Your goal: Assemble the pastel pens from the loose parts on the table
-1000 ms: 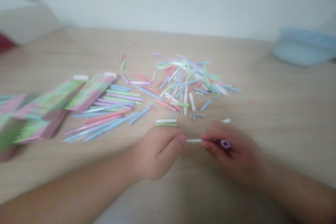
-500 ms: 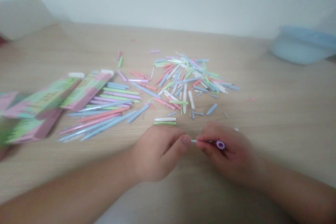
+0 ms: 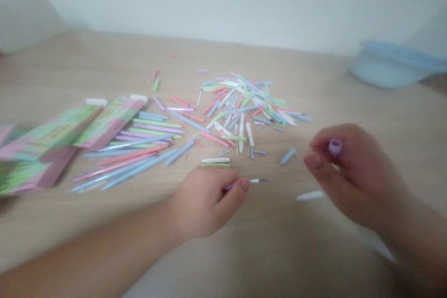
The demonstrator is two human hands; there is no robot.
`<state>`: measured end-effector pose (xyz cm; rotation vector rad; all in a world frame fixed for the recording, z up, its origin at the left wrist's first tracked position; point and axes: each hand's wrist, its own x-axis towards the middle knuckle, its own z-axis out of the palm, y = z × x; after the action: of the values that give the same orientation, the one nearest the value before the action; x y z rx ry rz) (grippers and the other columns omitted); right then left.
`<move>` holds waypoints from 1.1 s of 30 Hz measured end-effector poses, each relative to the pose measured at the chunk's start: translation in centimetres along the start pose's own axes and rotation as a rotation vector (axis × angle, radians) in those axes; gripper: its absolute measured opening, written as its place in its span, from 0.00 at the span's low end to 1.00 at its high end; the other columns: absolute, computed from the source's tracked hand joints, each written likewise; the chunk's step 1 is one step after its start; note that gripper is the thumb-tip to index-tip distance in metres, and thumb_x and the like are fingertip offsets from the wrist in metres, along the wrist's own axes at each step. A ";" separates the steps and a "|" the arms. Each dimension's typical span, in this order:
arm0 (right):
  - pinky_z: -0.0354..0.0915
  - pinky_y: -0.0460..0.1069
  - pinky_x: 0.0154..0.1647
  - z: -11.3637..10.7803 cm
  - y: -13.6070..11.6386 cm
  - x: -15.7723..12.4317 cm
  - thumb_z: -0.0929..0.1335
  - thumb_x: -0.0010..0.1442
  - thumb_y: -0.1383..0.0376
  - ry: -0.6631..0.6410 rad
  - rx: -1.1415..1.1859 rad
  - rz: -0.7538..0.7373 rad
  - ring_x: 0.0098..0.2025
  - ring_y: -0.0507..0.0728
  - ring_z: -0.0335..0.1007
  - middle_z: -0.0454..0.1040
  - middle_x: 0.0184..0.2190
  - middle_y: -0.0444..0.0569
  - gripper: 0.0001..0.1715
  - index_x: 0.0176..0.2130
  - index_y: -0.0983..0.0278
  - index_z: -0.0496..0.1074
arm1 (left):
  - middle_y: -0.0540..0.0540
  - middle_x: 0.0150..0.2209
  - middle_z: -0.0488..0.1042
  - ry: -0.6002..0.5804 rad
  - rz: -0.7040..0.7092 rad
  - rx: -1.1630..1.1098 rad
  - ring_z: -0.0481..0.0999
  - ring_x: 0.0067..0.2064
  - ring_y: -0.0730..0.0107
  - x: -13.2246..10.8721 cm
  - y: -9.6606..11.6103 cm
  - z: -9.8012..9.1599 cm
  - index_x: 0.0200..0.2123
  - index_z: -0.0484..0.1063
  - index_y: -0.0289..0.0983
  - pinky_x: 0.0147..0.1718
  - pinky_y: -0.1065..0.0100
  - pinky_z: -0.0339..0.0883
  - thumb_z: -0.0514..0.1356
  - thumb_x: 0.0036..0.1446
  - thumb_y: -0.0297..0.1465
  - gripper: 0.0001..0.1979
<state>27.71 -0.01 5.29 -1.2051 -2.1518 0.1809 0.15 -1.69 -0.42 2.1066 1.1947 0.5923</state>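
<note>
Between the thumb and curled fingers of my left hand [image 3: 213,200] is a thin purple pen piece [image 3: 229,186], with a white end and fine dark tip sticking out to the right. My right hand [image 3: 352,172] is raised to the right, closed around a hollow purple tube [image 3: 335,147] whose open end faces me. Its thumb and forefinger come together; whether they pinch anything else is blurred. A small blue pointed piece [image 3: 288,156] lies just left of those fingertips, and a white pointed piece [image 3: 309,195] lies below them. Beyond my left hand rest a white stick [image 3: 215,160] and a green stick [image 3: 215,165], side by side.
A loose pile of short coloured pieces [image 3: 244,98] spreads across the middle of the table. To its left lie several long pastel pens [image 3: 139,149] beside printed pastel boxes [image 3: 104,123]. A pale blue container [image 3: 394,65] stands at the back right, before the wall.
My right hand has parted from my left and moved right and up with the purple tube. The left piece's tip now shows, the white pointed piece is uncovered, and the blue piece has shifted right.
</note>
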 end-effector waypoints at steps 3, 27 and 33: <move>0.62 0.52 0.27 -1.0 2.6 -1.9 0.68 0.69 0.51 0.125 -0.114 0.127 0.27 0.57 0.61 0.63 0.30 0.44 0.20 0.54 0.56 0.64 | 0.52 0.23 0.64 -0.004 0.010 0.021 0.63 0.27 0.71 0.0 -0.1 0.1 0.25 0.60 0.38 0.27 0.64 0.47 0.48 0.73 0.42 0.23; 0.64 0.70 0.61 8.5 9.6 5.5 0.74 0.57 0.40 -0.345 -0.084 -0.195 0.63 0.76 0.63 0.64 0.63 0.68 0.58 0.71 0.66 0.55 | 0.52 0.24 0.65 -0.047 0.032 -0.038 0.63 0.27 0.72 0.0 0.3 0.1 0.25 0.60 0.38 0.28 0.64 0.49 0.48 0.73 0.43 0.24; 0.59 0.71 0.65 14.5 6.9 12.2 0.72 0.58 0.39 -0.244 0.033 -0.347 0.64 0.75 0.63 0.66 0.62 0.68 0.54 0.68 0.65 0.57 | 0.52 0.24 0.65 -0.049 0.041 -0.069 0.63 0.27 0.72 0.2 0.4 0.0 0.25 0.62 0.38 0.28 0.64 0.51 0.49 0.73 0.43 0.24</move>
<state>19.51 16.42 -3.00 -0.8056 -2.5204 0.2199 0.47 -1.70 -0.19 2.0803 1.0913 0.5888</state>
